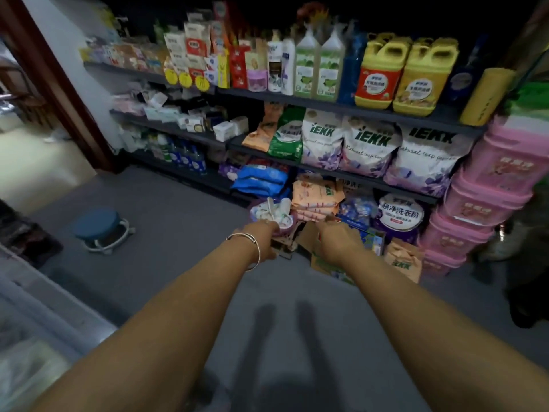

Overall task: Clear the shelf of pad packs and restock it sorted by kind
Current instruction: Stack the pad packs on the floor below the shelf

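Both arms reach out over the gray floor (pixel 178 209) toward the low end of the shelf (pixel 365 181). The left hand (pixel 263 239), with a bangle (pixel 248 248) on its wrist, holds the near edge of a white and purple pack (pixel 271 211). The right hand (pixel 338 240) is down among packs by the shelf foot; I cannot tell how its fingers lie. Blue packs (pixel 260 179) and orange packs (pixel 315 197) fill the bottom row. A blue stool (pixel 101 228) stands well apart on the left. Pink tubs (pixel 487 191) stack up on the right.
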